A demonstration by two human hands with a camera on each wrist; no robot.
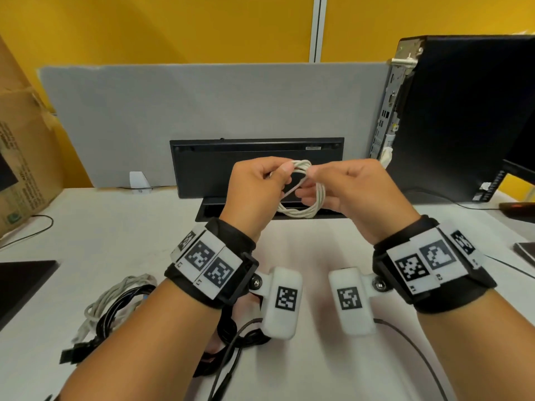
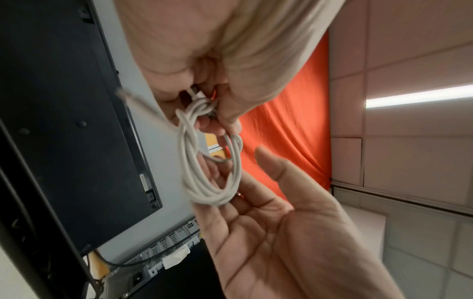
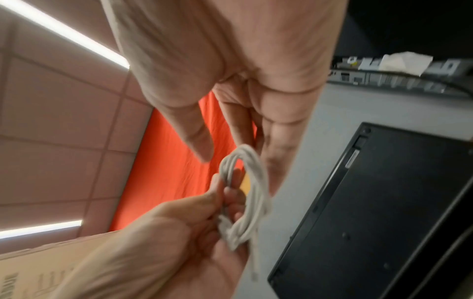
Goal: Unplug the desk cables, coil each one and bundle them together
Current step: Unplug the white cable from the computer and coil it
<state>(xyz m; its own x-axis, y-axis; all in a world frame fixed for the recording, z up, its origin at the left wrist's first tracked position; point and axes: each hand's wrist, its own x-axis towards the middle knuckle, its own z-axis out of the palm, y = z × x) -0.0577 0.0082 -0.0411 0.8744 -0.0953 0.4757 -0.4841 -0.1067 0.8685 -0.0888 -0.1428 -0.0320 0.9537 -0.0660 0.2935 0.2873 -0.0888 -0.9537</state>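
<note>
A white cable coil (image 1: 301,211) hangs in the air over the desk between both hands. My left hand (image 1: 282,172) pinches the top of the coil (image 2: 199,109) between thumb and fingers. My right hand (image 1: 311,183) has its palm open, its straight fingers reaching into the loop (image 2: 238,161) and its thumb standing apart. A loose tail of the cable (image 3: 253,271) dangles below the coil (image 3: 252,194). On the desk at the lower left lies a pile of coiled cables (image 1: 115,308), one pale grey and the others black.
A black keyboard (image 1: 257,157) leans upright against the grey partition (image 1: 173,111), with a cable slot (image 1: 210,211) in front of it. A computer tower (image 1: 463,111) stands at the right and a cardboard box (image 1: 23,154) at the left. Thin black wires cross the desk.
</note>
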